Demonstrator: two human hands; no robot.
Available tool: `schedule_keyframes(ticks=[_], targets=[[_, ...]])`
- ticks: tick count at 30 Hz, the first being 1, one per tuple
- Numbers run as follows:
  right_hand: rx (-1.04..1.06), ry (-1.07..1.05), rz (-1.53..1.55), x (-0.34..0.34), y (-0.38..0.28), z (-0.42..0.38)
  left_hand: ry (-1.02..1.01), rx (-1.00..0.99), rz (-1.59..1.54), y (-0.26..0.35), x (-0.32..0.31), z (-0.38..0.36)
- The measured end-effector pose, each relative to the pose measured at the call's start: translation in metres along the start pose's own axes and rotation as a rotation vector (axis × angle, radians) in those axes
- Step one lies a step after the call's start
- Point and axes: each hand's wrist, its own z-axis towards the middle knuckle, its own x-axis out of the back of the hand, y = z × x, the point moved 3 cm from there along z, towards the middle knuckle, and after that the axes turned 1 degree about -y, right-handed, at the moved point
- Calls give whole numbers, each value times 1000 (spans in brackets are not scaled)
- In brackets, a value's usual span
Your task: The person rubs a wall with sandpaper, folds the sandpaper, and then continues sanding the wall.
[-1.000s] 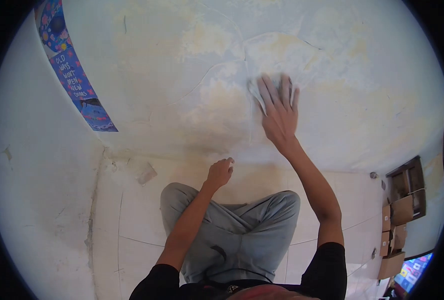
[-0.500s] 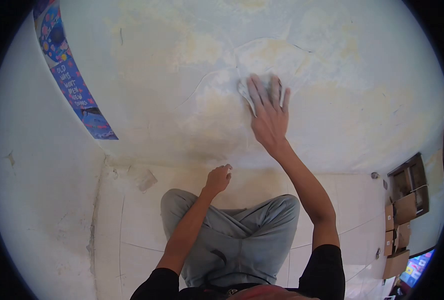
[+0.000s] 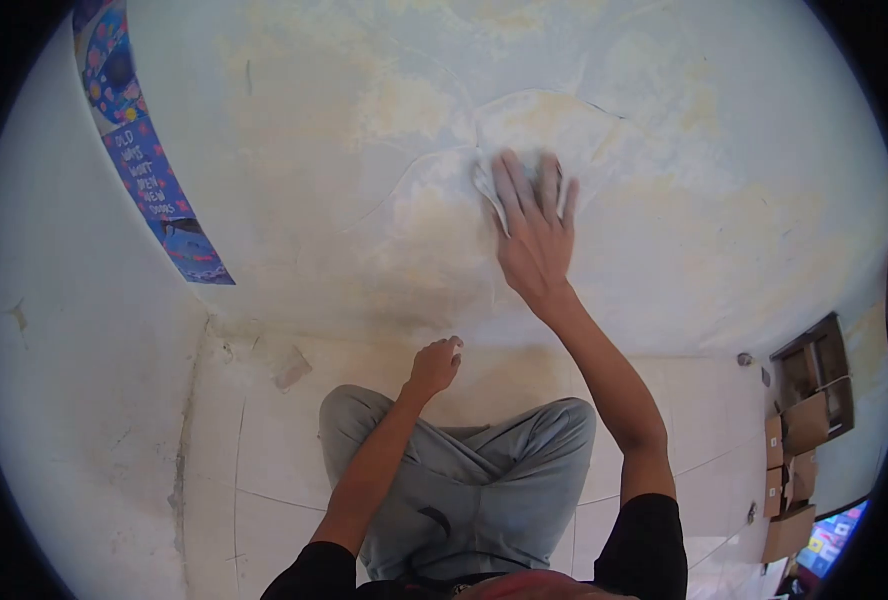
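Observation:
My right hand (image 3: 536, 225) lies against the pale, patchy wall (image 3: 304, 170) with its fingers stretched upward. Beneath those fingers is a thin grey and white sheet (image 3: 483, 188), possibly sandpaper; its pale edge curls out at the left and most of it is hidden. Just above the fingertips, a thin crack (image 3: 480, 130) runs through the wall's surface. Lower down, my left hand (image 3: 434, 366) is closed near the foot of the wall, above my crossed legs. A small white piece (image 3: 457, 348) shows at its fingertips, too small to identify.
A printed blue strip (image 3: 149, 175) with lettering hangs at the left wall corner. Pale floor tiles (image 3: 274, 450) surround my grey trousers (image 3: 474, 490). At right are cardboard boxes (image 3: 807, 420), a dark wooden frame (image 3: 814, 370) and a lit screen (image 3: 832, 540).
The view has tilted slightly, so the wall sits a little lower in it. My right hand has shifted slightly up and left on the wall with the sheet. My left hand stays closed.

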Motion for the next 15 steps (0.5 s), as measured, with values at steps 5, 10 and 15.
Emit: schedule_keyframes(ticks=[5, 10, 15], targets=[[85, 94, -22, 8, -1, 12, -4, -15, -5, 0, 1, -4], [58, -30, -78, -6, 17, -31, 6, 24, 3, -2, 6, -7], [19, 27, 5, 3, -1, 7, -1, 3, 3, 2, 6, 1]])
